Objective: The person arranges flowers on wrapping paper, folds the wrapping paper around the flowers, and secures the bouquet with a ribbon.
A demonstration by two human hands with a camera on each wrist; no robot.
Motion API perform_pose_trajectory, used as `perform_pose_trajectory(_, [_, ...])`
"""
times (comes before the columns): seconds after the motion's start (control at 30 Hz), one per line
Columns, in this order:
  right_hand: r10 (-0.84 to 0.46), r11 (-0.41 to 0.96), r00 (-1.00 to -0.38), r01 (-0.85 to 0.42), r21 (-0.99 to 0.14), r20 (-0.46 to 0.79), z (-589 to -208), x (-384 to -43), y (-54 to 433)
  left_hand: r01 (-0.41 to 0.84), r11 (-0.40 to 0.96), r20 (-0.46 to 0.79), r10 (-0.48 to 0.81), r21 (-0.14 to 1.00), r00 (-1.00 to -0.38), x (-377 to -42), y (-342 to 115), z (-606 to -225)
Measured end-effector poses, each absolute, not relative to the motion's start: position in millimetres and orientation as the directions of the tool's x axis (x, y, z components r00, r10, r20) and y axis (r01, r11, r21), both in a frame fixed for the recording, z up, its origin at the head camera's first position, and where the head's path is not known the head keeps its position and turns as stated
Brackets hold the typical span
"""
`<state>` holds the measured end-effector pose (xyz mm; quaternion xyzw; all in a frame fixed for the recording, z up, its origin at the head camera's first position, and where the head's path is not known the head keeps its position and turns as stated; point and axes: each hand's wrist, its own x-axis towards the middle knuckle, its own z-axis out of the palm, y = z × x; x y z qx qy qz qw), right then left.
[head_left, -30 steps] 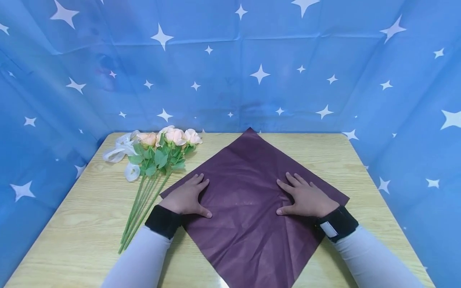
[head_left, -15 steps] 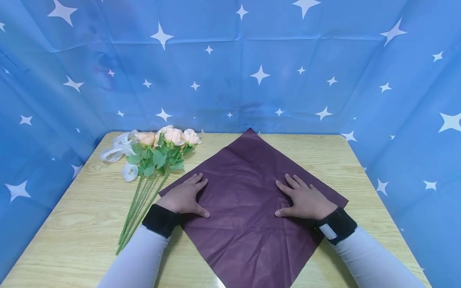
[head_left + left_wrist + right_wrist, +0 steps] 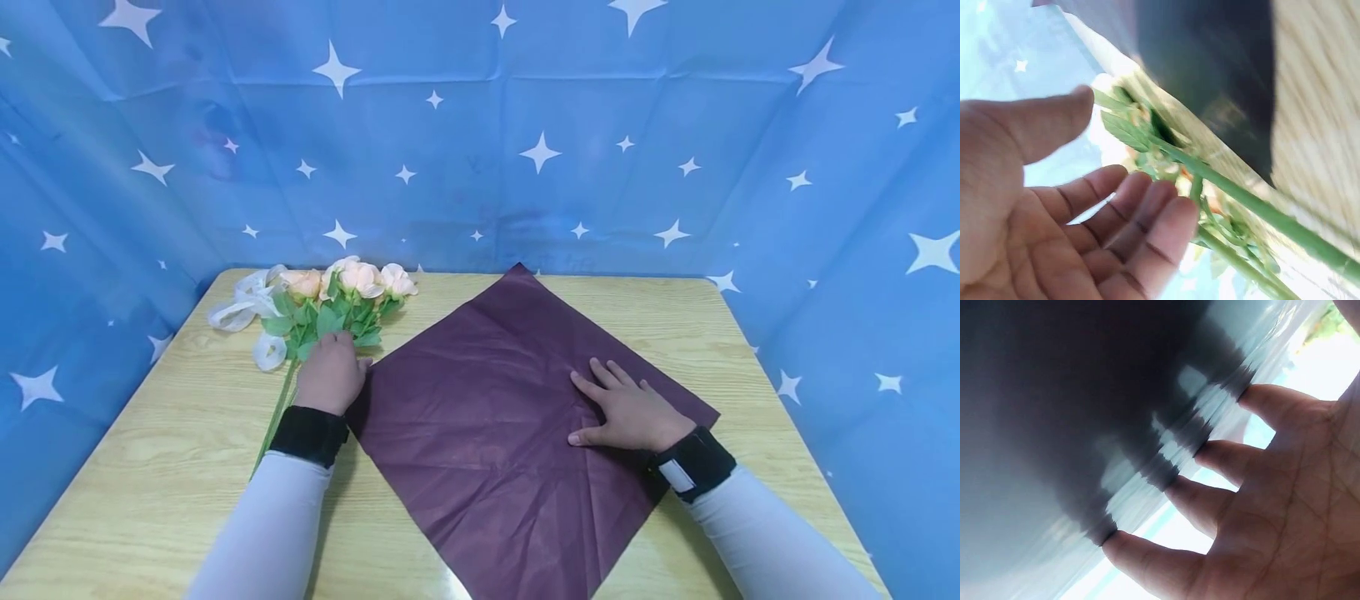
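Observation:
A dark purple sheet of wrapping paper (image 3: 480,417) lies creased on the table, turned like a diamond. On its right part rests my right hand (image 3: 630,414), fingers spread and fingertips touching the sheet. My left hand (image 3: 330,372) is over the stems of the pale pink roses (image 3: 360,279) at the left. In the left wrist view the left hand's fingers (image 3: 1166,234) are loosely bent, right beside the green stems (image 3: 1260,215), with the thumb apart and nothing gripped. From the head view the hand hides part of the stems and leaves.
White ribbon (image 3: 243,304) lies loosely by the blooms at the back left, with a small white roll (image 3: 270,352) below it. The wooden table (image 3: 150,467) ends at a blue curtain (image 3: 450,183) with white stars, which also hangs along both sides.
My left hand has left the purple sheet and moved left and up to the rose stems. The sheet's left corner shows uncovered. The right hand stays in place.

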<state>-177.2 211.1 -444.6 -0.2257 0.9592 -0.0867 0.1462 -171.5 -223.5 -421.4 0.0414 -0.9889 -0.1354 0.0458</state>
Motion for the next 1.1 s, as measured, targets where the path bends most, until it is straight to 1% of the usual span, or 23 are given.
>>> perform_pose_trajectory(0.1, [-0.461,0.881,-0.853,-0.408,-0.239,-0.246,-446,-177,211,-0.123,0.959,0.034,-0.136,0.256,-0.990,-175,-227,-423])
perform_pose_trajectory(0.2, [-0.459,0.883,-0.853,-0.406,-0.237,-0.248,-448,-177,210,-0.134,0.963,0.000,-0.138,0.235,-0.990,-180,-230,-425])
perform_pose_trajectory(0.4, [-0.454,0.884,-0.855,-0.398,-0.245,-0.249,-451,-177,209,-0.071,0.973,-0.064,-0.058,0.219,-0.996,-190,-241,-426])
perform_pose_trajectory(0.53, [-0.457,0.883,-0.854,-0.403,-0.240,-0.248,-450,-178,210,-0.052,0.967,-0.107,-0.025,0.249,-0.994,-195,-248,-426])
perform_pose_trajectory(0.9, [-0.458,0.884,-0.855,-0.408,-0.230,-0.243,-447,-179,212,-0.153,0.858,-0.223,-0.046,0.490,-0.974,-202,-258,-423])
perform_pose_trajectory(0.97, [-0.458,0.883,-0.855,-0.408,-0.231,-0.243,-446,-178,212,-0.182,0.818,-0.251,-0.047,0.546,-0.967,-202,-258,-422])
perform_pose_trajectory(1.1, [-0.459,0.882,-0.854,-0.406,-0.239,-0.244,-443,-177,211,-0.263,0.660,-0.313,-0.045,0.704,-0.949,-201,-260,-424])
